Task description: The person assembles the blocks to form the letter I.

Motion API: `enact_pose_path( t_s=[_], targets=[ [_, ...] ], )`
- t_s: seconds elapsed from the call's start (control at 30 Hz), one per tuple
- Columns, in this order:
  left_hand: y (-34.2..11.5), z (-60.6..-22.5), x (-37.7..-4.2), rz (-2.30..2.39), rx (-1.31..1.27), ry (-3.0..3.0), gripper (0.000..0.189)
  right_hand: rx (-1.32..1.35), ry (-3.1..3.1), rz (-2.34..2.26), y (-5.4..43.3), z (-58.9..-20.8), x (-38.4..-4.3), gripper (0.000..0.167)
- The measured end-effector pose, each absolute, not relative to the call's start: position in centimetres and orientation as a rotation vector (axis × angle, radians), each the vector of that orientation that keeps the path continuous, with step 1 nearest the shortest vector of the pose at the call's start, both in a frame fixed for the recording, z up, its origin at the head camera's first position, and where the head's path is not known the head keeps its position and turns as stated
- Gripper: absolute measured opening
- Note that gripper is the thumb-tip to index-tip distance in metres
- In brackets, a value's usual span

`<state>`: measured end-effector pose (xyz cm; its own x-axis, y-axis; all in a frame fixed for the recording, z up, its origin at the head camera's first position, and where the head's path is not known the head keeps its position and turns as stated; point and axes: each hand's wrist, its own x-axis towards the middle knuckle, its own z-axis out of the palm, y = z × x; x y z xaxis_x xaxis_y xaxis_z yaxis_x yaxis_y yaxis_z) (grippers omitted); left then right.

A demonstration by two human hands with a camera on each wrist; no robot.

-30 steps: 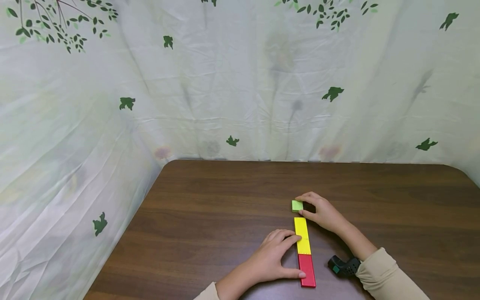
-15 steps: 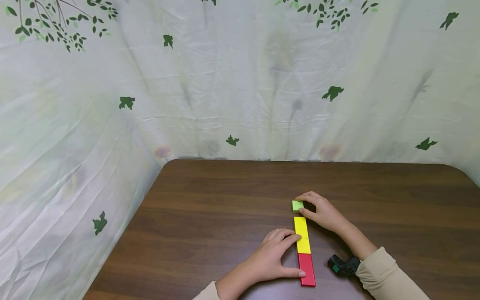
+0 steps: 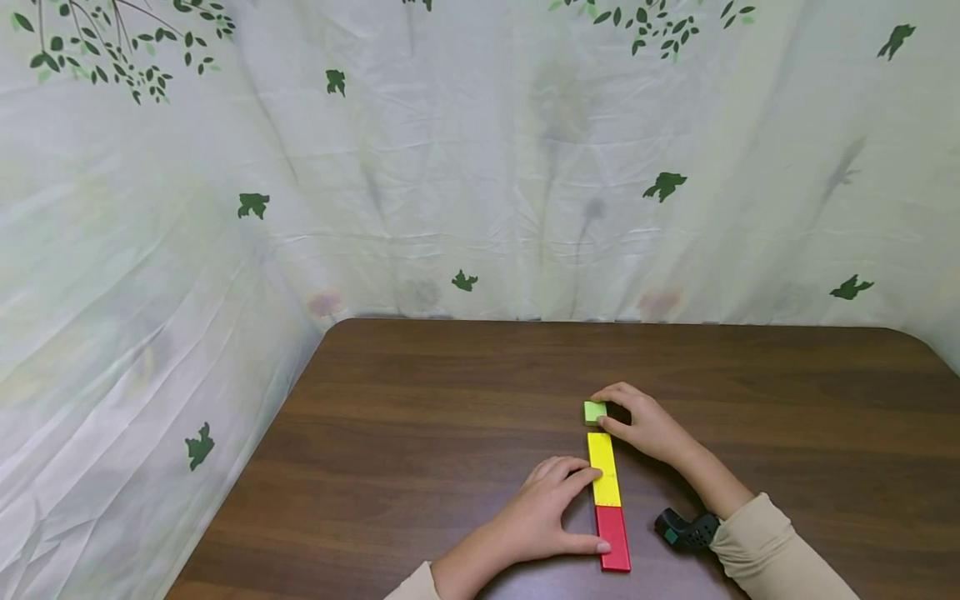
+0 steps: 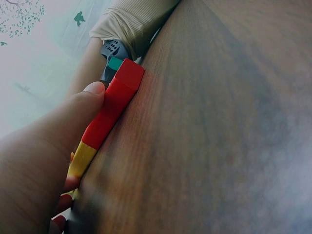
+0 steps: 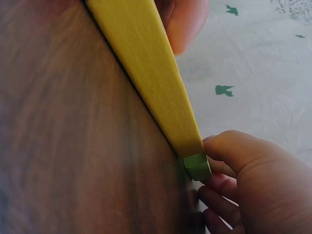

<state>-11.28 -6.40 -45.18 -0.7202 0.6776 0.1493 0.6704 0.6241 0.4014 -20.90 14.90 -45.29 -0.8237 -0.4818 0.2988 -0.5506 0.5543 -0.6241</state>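
Note:
A yellow block (image 3: 604, 492) and a red block (image 3: 615, 558) lie end to end on the table, forming one straight bar. My left hand (image 3: 543, 517) spans its left side, the index fingertip on the yellow block and the thumb on the red one; the left wrist view shows this thumb (image 4: 83, 109) on the red block (image 4: 109, 114). Beyond the yellow end, my right hand (image 3: 641, 423) pinches a small light green block (image 3: 594, 412) between thumb and index finger. A narrow gap separates green from yellow in the head view. In the right wrist view, the yellow block (image 5: 146, 73) partly hides the green block (image 5: 197, 167).
The brown wooden table (image 3: 420, 392) carries the blocks. A black wrist camera (image 3: 686, 531) sits by the right sleeve, just right of the red block. Behind the table hangs a pale curtain (image 3: 480, 167) with leaf and bird prints.

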Motion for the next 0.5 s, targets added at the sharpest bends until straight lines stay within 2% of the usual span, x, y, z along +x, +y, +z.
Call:
enact_pose_path(
  t_s=[0.5],
  targets=[
    [-6.41,-45.32,-11.27,0.69,1.189,2.841,0.073,0.818,-2.687,1.182,14.87,-45.11,-20.88,0.033]
  ],
)
